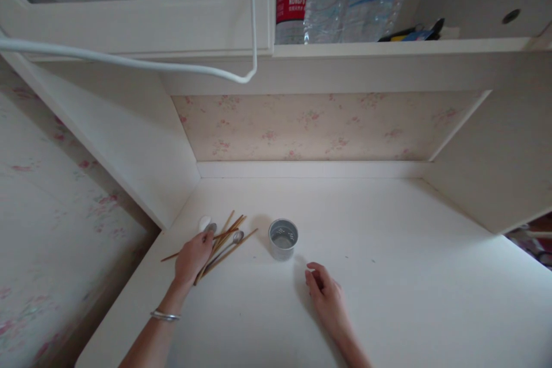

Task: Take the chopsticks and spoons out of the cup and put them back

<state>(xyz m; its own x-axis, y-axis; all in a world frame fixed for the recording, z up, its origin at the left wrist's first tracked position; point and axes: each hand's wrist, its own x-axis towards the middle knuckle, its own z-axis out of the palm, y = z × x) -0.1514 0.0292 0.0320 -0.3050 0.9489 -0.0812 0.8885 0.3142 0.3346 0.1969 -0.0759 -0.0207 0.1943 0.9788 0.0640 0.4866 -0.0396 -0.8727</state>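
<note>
On the left part of the white tabletop lies a loose pile of wooden chopsticks [233,246] and metal spoons, one spoon [237,236] with its bowl facing up. My left hand [194,256] reaches over the pile, fingertips pinched together beside another spoon's bowl [211,227] and a crossing chopstick. Which of these the fingers grip is hidden. A white spoon-shaped piece [204,222] lies just beyond. To the right stands a grey metal cup [283,247], upright, with holes in its bottom. My right hand [326,293] hovers near it, fingers loosely curved, holding nothing.
Above the table, a shelf [388,49] holds plastic water bottles [332,0] and some small dark items. A white cable [172,66] hangs in front of the cabinet. Side panels [129,126] bound the table, with floral wallpaper [302,126] behind.
</note>
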